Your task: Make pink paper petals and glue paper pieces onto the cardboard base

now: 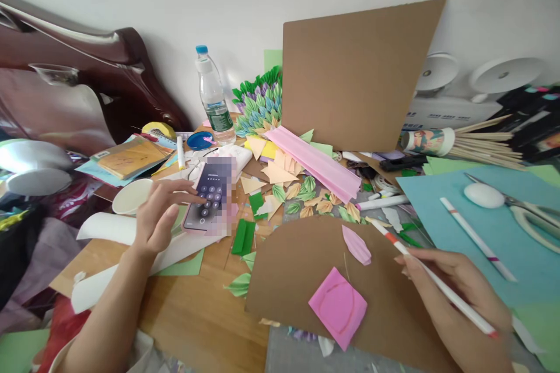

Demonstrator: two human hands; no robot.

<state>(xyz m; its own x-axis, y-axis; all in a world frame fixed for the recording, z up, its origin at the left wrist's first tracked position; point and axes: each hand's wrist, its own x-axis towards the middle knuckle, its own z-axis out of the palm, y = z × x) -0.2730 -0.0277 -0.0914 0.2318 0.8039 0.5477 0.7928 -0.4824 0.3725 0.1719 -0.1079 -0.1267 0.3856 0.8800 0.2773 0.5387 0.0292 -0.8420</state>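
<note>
My left hand (160,215) reaches over a phone (209,191) with a number keypad on its lit screen. Its fingers are stretched out, one fingertip at the keypad. My right hand (459,297) grips a white felt-tip pen (441,284) with a red band, its tip toward the upper left. Below that tip lies a rounded brown cardboard sheet (289,268). On the sheet rest a pink paper square (340,308), with a red outline drawn on it, and a pleated pink paper petal (356,245). Folded paper leaves (308,185) lie scattered beyond the sheet.
A water bottle (216,99) stands at the back beside an upright cardboard panel (356,78). Scissors (527,213) and another white pen (476,239) lie on blue paper (424,195) at right. A paper cup of sticks (431,141) lies on its side behind.
</note>
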